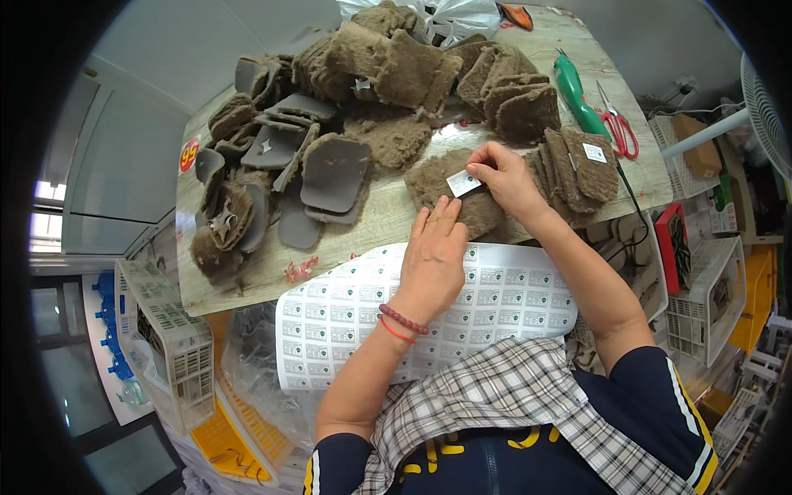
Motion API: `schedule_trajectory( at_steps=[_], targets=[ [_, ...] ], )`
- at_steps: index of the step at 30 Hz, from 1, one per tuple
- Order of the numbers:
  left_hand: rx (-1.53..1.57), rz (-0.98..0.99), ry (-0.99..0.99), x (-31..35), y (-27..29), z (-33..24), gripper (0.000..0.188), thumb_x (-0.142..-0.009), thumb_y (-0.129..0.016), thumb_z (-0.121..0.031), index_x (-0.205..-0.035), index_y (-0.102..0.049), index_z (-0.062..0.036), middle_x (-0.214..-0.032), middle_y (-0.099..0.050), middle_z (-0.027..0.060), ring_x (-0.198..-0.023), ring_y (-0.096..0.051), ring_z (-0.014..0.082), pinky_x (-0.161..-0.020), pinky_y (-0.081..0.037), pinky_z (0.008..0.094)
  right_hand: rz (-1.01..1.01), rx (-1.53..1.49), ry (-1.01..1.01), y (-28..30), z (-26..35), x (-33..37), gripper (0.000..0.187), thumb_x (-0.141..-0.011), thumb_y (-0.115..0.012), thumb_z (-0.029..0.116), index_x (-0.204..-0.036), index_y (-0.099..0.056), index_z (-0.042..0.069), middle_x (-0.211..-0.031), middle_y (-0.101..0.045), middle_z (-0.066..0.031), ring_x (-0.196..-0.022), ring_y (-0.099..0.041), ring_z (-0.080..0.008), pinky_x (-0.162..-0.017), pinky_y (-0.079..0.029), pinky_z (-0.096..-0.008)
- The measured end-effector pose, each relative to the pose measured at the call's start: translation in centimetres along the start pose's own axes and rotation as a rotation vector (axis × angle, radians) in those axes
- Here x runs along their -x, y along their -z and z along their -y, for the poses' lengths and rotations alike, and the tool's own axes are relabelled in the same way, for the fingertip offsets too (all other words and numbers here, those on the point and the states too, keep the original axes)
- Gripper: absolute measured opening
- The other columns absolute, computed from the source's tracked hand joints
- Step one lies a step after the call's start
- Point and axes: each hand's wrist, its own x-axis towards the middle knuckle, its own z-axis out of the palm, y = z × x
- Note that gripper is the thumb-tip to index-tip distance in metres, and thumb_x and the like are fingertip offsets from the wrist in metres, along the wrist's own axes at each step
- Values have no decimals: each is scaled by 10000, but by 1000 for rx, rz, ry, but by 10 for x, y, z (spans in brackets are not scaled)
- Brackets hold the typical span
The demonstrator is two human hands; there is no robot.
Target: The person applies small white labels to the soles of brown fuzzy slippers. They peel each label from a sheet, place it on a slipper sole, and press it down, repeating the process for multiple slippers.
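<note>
A brown fuzzy felt-like pad [425, 177] lies on the table in front of me. My right hand [513, 186] pinches the upper right part of a small white label [460, 185] with green print, held at the pad's surface. Whether the label is stuck down all along, I cannot tell. My left hand [433, 262] rests with fingers stretched out, their tips on the pad's near edge beside the label. Under that hand a large sheet of labels [330, 318] spreads from the table edge over my lap. To the right stand several similar pads [565, 177], the end one bearing a label [594, 153].
Piles of brown pads [384, 62] and grey-faced pads [334, 173] cover the table's far and left parts. A green corded tool [577, 95] and red-handled scissors [620, 132] lie at the right. A fan [763, 107] stands beyond. Plastic crates [165, 346] flank the table.
</note>
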Motion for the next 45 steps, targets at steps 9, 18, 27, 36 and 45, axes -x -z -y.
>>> schedule_trajectory(
  at_steps=[9,18,27,36,45],
  targets=[
    [44,31,52,-2,4,-2,65,-838,-555,3,-897,-554,32,-1323,-454,251,-1243,-434,426,-1061,-348,481,-11,6,14,-3,-3,-2,124,-842,-656,113,-876,-627,-2,-812,-653,-74,-755,-586,-148,-700,-473,-298],
    [13,26,2,-5,3,2,28,-828,-547,0,-849,-539,18,-1424,-388,268,-1243,-440,387,-1070,-319,510,-27,58,24,-4,3,1,127,-832,-661,116,-877,-629,2,-808,-658,-96,-744,-605,-182,-694,-481,-314],
    [-44,21,7,-3,-3,3,36,-845,-534,-28,-855,-551,1,-1447,-387,244,-1275,-432,342,-1090,-257,515,-53,147,52,-6,8,4,122,-842,-666,115,-879,-627,7,-806,-665,-97,-744,-625,-200,-687,-489,-324],
    [-70,40,21,-3,-5,2,39,-841,-522,-22,-842,-553,1,-1448,-388,252,-1304,-398,341,-1092,-241,527,-112,354,127,-9,19,14,286,-828,-676,103,-1097,-596,47,-788,-660,-95,-694,-643,-222,-653,-503,-330],
    [-88,47,17,-2,-5,1,51,-845,-508,-23,-834,-553,0,-1439,-401,254,-1320,-384,345,-1095,-220,559,-176,386,160,-14,21,21,502,-782,-717,136,-1252,-546,99,-851,-649,-80,-662,-608,-215,-632,-495,-331]
  ],
)
